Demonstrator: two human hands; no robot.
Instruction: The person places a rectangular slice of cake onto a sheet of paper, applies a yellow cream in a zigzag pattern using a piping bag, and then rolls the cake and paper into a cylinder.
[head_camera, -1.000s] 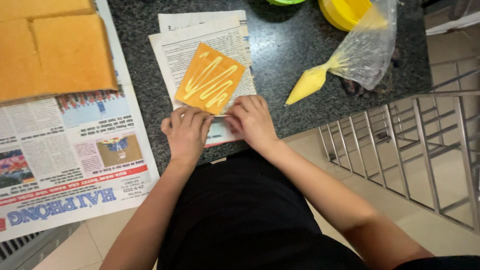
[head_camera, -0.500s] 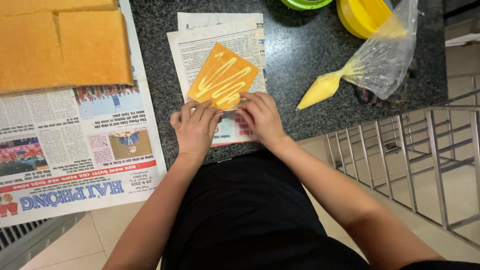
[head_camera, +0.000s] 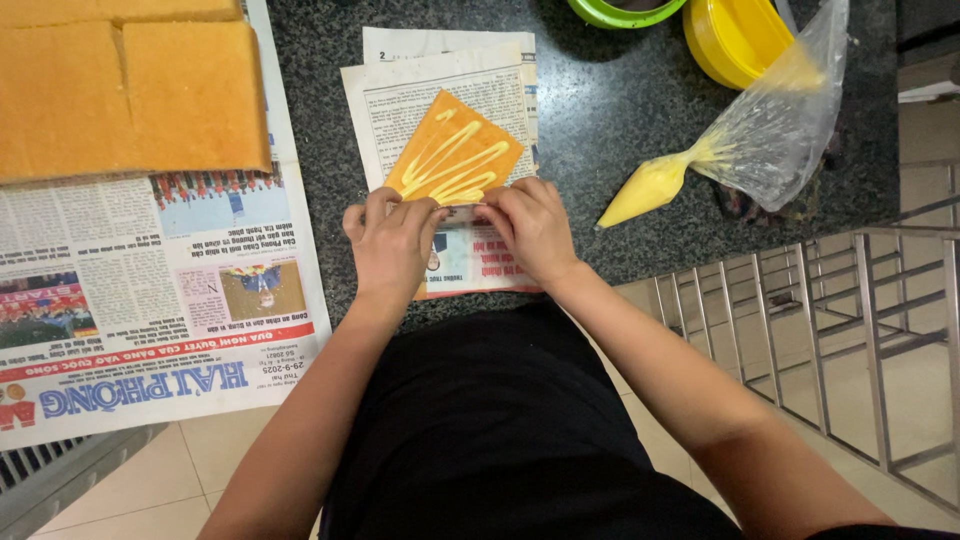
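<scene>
Your left hand (head_camera: 393, 240) and right hand (head_camera: 528, 228) have their fingers pinched on the near edge of the cake slice (head_camera: 455, 153), which lies cream-striped on newspaper (head_camera: 400, 100) on the counter (head_camera: 600, 130); it looks soft and crumbly, so grip that edge gently.

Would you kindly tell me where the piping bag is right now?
In the head view the piping bag lies on the dark counter, right of the cake slice, its open end against the yellow bowl.

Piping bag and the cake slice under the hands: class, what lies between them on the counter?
Head view: bare dark speckled counter between piping bag and cake slice, plus the newspaper sheet's right edge.
</scene>
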